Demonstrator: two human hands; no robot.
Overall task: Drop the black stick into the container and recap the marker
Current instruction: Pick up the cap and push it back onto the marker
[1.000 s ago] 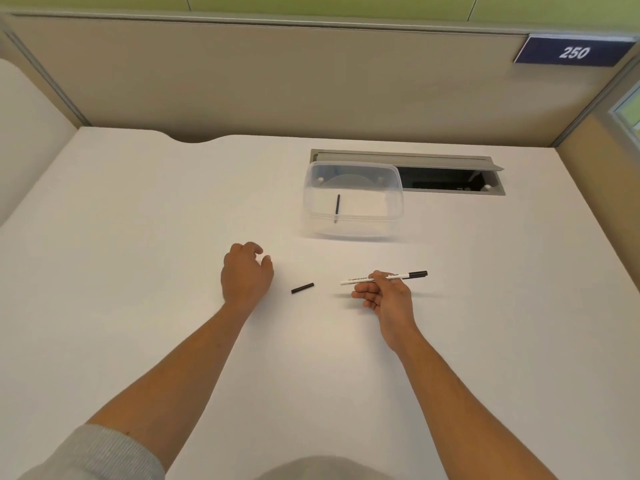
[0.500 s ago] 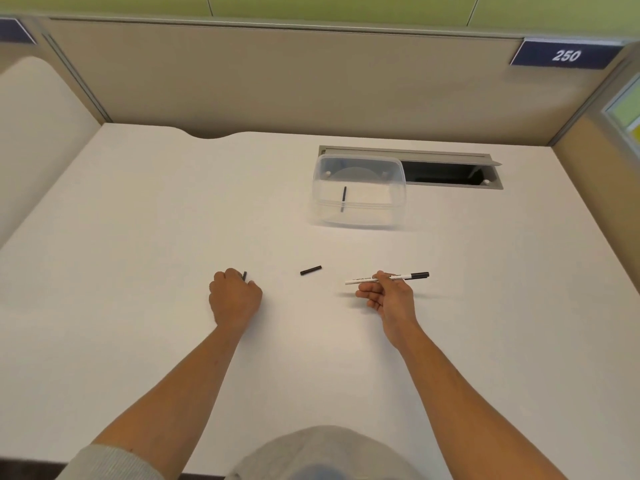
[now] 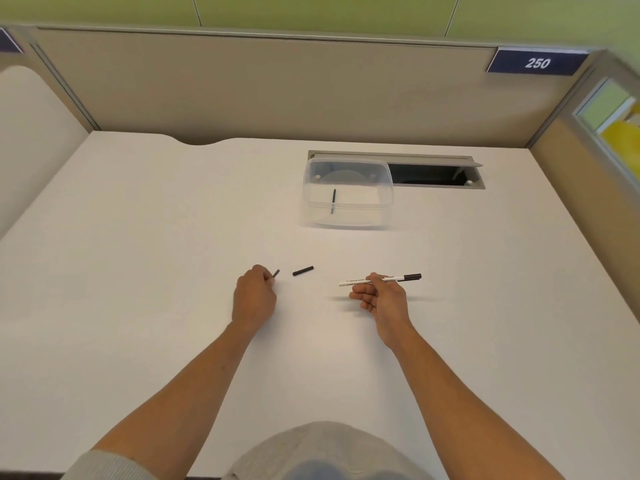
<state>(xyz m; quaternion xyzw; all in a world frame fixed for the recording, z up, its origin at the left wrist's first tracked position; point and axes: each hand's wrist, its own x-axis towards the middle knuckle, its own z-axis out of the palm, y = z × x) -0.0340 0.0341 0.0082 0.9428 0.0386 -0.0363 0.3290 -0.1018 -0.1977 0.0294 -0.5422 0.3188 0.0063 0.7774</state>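
Note:
My right hand (image 3: 382,299) holds a white marker (image 3: 356,281) level above the table, its black end (image 3: 412,277) pointing right. My left hand (image 3: 254,296) is closed, and the tip of a small dark stick (image 3: 276,273) pokes out from between its fingers. Just to the right of that tip, a short black piece (image 3: 303,270) lies loose on the white table (image 3: 138,271); I cannot tell whether it is the cap. Farther back stands a clear plastic container (image 3: 381,202) with one thin black stick (image 3: 333,201) inside.
A recessed cable slot (image 3: 433,174) with an open lid lies behind and right of the container. Beige partition walls (image 3: 277,91) close off the desk at the back and sides. A sign reading 250 (image 3: 536,63) hangs at the upper right.
My left hand went from resting open near the black piece to closed on a small dark stick, moving left and then back right towards that piece. The right hand kept the marker still.

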